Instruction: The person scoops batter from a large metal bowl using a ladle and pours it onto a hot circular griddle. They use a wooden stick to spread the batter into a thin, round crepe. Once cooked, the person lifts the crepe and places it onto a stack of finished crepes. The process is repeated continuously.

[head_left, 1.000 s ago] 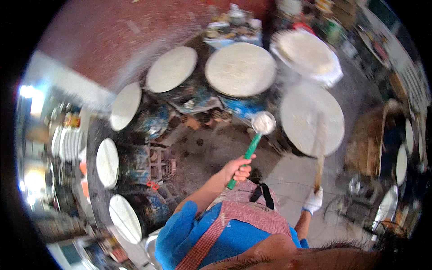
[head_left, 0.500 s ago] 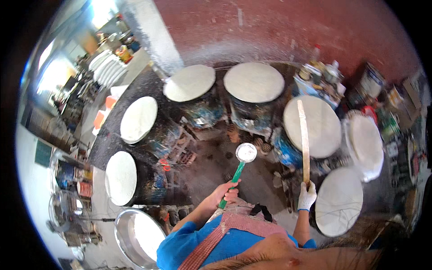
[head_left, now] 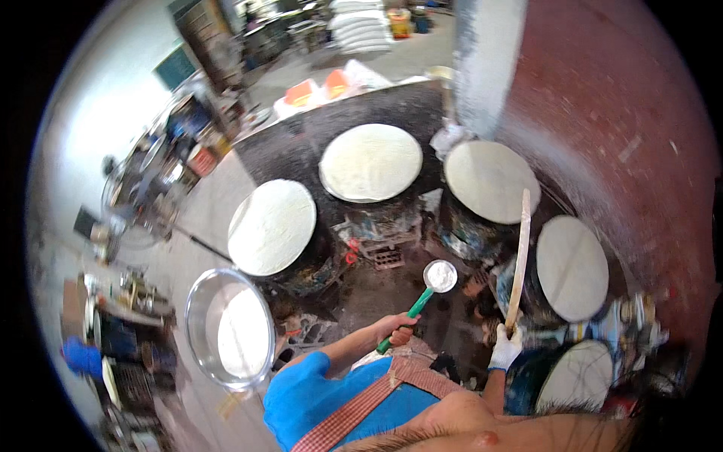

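My bare left hand (head_left: 397, 330) is wrapped round the green handle of a ladle (head_left: 440, 276), whose round bowl shows white inside. It is held out in front of my body, over the dark floor between the stoves. My right hand (head_left: 505, 348), in a white glove, grips a long, flat wooden stick (head_left: 521, 260) that points up and away from me. Its far tip overlaps a round griddle (head_left: 489, 181) covered in a pale layer; I cannot tell if it touches. Similar coated griddles (head_left: 370, 163) (head_left: 272, 227) stand ahead and to the left.
A wide metal basin (head_left: 194, 331) holding white liquid stands at my left. More coated griddles (head_left: 572, 267) curve round to the right, beside a red wall (head_left: 625, 90). A pale pillar (head_left: 491, 64) rises behind them. Stacked white sacks (head_left: 361, 26) lie far back.
My view has swung left, so the griddles and basin sit further right in it. Both hands keep hold of the ladle and the stick.
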Demonstrator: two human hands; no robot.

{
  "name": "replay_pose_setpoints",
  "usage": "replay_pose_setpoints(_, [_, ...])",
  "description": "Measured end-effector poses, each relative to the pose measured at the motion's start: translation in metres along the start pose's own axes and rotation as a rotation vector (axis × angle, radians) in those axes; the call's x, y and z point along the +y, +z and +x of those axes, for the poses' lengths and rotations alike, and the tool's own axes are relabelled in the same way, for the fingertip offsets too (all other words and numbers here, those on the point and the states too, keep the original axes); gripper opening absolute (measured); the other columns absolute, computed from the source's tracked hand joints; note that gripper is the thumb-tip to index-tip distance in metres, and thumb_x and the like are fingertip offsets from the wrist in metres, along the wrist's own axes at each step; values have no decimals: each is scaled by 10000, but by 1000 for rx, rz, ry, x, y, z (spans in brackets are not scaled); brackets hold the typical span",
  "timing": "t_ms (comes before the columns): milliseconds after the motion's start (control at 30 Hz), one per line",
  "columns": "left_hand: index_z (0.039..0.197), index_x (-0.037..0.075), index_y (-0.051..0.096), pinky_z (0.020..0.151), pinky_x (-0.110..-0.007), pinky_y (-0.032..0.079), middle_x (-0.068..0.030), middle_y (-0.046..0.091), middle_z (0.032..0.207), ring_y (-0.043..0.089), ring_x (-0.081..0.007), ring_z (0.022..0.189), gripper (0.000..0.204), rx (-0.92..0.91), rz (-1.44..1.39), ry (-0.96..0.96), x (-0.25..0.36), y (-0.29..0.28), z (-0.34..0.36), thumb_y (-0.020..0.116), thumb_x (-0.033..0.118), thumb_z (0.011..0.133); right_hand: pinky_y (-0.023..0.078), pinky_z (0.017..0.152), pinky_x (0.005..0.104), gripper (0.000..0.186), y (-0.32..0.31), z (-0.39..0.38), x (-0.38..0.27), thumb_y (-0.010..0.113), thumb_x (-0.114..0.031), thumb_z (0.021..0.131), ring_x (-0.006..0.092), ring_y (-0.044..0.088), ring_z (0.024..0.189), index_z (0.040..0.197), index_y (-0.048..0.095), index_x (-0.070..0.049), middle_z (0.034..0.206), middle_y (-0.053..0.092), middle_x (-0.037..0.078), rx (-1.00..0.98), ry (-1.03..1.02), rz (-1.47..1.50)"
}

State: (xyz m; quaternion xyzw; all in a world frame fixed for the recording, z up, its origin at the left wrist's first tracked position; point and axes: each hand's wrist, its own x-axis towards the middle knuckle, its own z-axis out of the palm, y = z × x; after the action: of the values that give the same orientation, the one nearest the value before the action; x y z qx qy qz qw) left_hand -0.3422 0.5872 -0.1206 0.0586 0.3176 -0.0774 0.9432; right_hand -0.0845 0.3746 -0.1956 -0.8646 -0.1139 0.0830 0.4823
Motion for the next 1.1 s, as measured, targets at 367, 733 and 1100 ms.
replay_pose_setpoints(367, [1071,194,473,295,-202,213,30,282,547,249,-57,382,124,119,-605,473,-48,-23,-51,427,184,956,469,640,386,280,181,80,-109,677,-287,744,285,605,659,853,612,-38,705,613,143,-641,-427,-194])
replay_pose_setpoints(733, [1110,200,502,304,-220,223,19,281,537,250,-71,379,169,17,-612,486,-23,-105,-95,444,211,951,489,716,455,311,411,-1,-300,639,-348,725,347,614,813,898,615,-92,889,622,160,-706,-959,-374])
replay_pose_setpoints(1100, [1122,209,427,293,-212,213,23,263,531,261,-71,379,198,184,-435,268,54,-166,-152,439,144,936,538,669,408,207,552,-26,-338,600,-226,772,297,664,757,872,600,-45,893,628,173,-527,-963,-655])
